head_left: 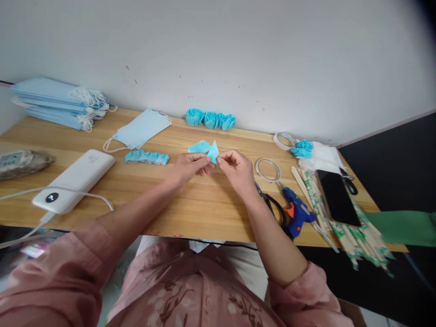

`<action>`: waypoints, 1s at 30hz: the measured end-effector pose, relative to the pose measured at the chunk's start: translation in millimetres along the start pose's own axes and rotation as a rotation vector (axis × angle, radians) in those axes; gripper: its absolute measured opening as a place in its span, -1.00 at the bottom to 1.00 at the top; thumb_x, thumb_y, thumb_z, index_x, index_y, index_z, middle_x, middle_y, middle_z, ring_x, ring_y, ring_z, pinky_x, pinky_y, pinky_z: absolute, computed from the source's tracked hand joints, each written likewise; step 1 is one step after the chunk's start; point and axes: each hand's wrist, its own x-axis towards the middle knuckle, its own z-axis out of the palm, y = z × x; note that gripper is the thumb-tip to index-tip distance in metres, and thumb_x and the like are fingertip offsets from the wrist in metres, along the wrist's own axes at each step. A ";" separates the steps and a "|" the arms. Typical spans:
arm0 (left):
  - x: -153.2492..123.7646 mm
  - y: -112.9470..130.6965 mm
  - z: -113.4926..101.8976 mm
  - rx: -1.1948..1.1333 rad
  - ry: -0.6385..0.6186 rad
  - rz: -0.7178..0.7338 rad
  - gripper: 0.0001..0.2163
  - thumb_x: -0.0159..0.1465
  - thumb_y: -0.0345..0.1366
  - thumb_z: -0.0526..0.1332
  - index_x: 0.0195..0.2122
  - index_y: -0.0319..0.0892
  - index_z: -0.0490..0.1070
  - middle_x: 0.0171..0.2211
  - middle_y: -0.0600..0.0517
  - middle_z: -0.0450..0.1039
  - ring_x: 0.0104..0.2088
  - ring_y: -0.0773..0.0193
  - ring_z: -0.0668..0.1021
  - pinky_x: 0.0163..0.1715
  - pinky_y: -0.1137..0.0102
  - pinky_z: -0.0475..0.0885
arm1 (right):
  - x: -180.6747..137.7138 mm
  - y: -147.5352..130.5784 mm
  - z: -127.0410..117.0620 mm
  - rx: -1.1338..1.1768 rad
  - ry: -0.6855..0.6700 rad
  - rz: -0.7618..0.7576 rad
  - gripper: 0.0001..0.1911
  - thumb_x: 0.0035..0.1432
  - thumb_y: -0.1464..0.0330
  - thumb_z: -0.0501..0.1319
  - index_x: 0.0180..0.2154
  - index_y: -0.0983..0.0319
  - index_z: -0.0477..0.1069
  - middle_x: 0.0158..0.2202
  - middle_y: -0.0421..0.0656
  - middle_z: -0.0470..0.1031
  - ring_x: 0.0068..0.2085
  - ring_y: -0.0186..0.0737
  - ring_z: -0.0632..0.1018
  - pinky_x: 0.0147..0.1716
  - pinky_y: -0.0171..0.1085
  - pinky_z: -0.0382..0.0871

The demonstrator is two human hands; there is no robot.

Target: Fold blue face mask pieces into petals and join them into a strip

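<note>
A small folded piece of light-blue fabric [213, 151], coming to a point at its top, is pinched between my two hands above the middle of the table. My left hand [192, 167] grips its left side with thumb and fingers. On the other side, my right hand [237, 169] holds the lower right edge between thumb and forefinger. Just behind lies a flat blue piece [199, 146], partly hidden by the held one. To the left rests a pleated blue strip [146, 157]. Three blue fabric flowers [210, 119] stand in a row near the wall.
At left are a stack of face masks [57, 102], a single mask [142, 129] and a cabled white power bank [76, 179]. Right of my hands lie tape rolls [268, 170], black-handled scissors [275, 206], a blue glue gun [296, 211], wrapped chopsticks [354, 243] and a phone [337, 196].
</note>
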 end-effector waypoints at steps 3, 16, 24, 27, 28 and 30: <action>-1.7 3.8 1.3 0.043 0.014 0.001 -0.74 0.09 -0.10 0.35 -0.48 -0.23 0.60 -0.53 -0.01 0.53 -0.52 0.38 0.43 -0.44 0.43 0.32 | 0.0 -1.0 0.0 0.000 0.007 0.005 -0.91 0.09 0.33 0.25 -0.43 0.18 0.41 -0.42 -0.24 0.56 -0.37 -0.30 0.51 -0.26 -0.26 0.40; -1.4 2.5 1.0 0.120 -0.002 0.002 -0.76 0.15 -0.19 0.27 -0.54 -0.24 0.52 -0.57 0.01 0.50 -0.54 0.40 0.42 -0.44 0.45 0.32 | 2.0 7.9 2.9 0.163 -0.008 0.081 -0.88 0.07 0.30 0.28 -0.36 0.19 0.39 -0.46 -0.28 0.46 -0.43 -0.37 0.42 -0.37 -0.32 0.29; 0.0 1.1 0.9 0.177 0.007 -0.007 -0.78 0.16 -0.20 0.25 -0.53 -0.24 0.52 -0.56 0.02 0.51 -0.53 0.40 0.43 -0.44 0.46 0.34 | 1.9 6.6 -0.4 0.222 -0.037 0.041 -0.77 0.19 0.16 0.22 -0.33 0.19 0.43 -0.41 -0.24 0.46 -0.37 -0.34 0.43 -0.33 -0.31 0.32; 0.2 -0.5 1.5 0.191 0.000 0.000 -0.78 0.15 -0.20 0.26 -0.54 -0.23 0.51 -0.53 0.02 0.54 -0.53 0.41 0.43 -0.43 0.46 0.35 | 2.2 6.1 -0.3 0.227 -0.031 0.059 -0.76 0.16 0.14 0.25 -0.35 0.19 0.42 -0.42 -0.25 0.46 -0.40 -0.36 0.41 -0.37 -0.33 0.31; 0.1 -0.9 1.8 0.200 0.001 0.002 -0.78 0.15 -0.21 0.26 -0.54 -0.22 0.51 -0.52 0.02 0.55 -0.53 0.41 0.43 -0.43 0.46 0.35 | 2.4 6.5 -0.1 0.222 -0.034 0.067 -0.77 0.15 0.15 0.26 -0.35 0.19 0.42 -0.43 -0.25 0.46 -0.41 -0.37 0.40 -0.37 -0.33 0.30; -0.2 -1.2 2.6 0.229 0.010 0.010 -0.79 0.15 -0.21 0.25 -0.54 -0.22 0.51 -0.51 0.02 0.55 -0.54 0.41 0.43 -0.43 0.46 0.34 | 2.4 7.7 0.6 0.204 -0.037 0.076 -0.79 0.14 0.19 0.27 -0.37 0.20 0.42 -0.45 -0.26 0.45 -0.44 -0.38 0.39 -0.38 -0.33 0.29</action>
